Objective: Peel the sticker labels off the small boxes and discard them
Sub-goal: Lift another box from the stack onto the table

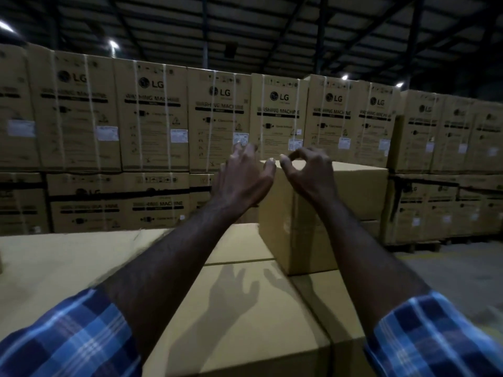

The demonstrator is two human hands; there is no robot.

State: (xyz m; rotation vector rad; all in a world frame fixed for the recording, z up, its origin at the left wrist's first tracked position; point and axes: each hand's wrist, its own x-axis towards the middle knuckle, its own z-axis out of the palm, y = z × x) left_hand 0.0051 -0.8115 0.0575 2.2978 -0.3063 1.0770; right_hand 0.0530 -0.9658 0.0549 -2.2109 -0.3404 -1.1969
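Left hand (242,176) with fingers spread and relaxed, holding nothing; right hand (307,170) with curled fingers, nothing visibly pinched. Both raised at the near top corner of the small box (337,202), which stands upon larger cartons (245,317). No sticker label visible from here. Best to steady the box, find a label edge, lift slowly. Plain matte cardboard, sharp corners, smooth faces.

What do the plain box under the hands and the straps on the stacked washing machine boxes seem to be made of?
The plain box looks like brown cardboard with a matte finish: dull tan faces, folded edges, a seam down its side. The straps on the washing machine boxes look like thin whitish plastic banding, though the dim, blurred view leaves that open.
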